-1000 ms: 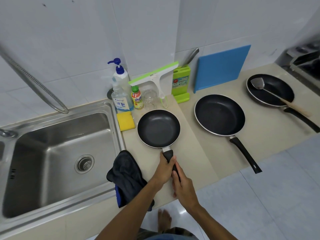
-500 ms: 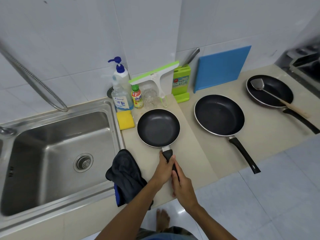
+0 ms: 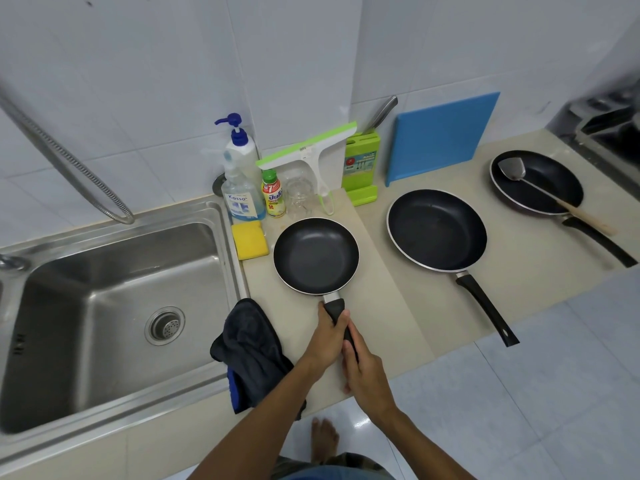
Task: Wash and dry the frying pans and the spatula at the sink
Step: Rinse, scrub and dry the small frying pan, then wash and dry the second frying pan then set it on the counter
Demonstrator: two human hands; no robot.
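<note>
A small black frying pan [image 3: 316,255] sits on the beige counter just right of the steel sink [image 3: 104,306]. My left hand [image 3: 327,337] grips its black handle near the pan, and my right hand [image 3: 363,370] holds the handle's end just behind it. A larger black pan [image 3: 436,230] lies to the right with its handle over the counter edge. A third pan [image 3: 547,181] at the far right holds a metal spatula [image 3: 540,190] with a wooden handle. A dark cloth [image 3: 251,348] lies between sink and small pan.
Along the wall stand a pump soap bottle [image 3: 240,174], a small green-capped bottle [image 3: 273,197], a clear glass [image 3: 300,195], a green squeegee [image 3: 311,150], a green knife block [image 3: 362,164] and a blue cutting board [image 3: 440,138]. A yellow sponge [image 3: 250,240] lies by the sink. A stove [image 3: 609,133] is far right.
</note>
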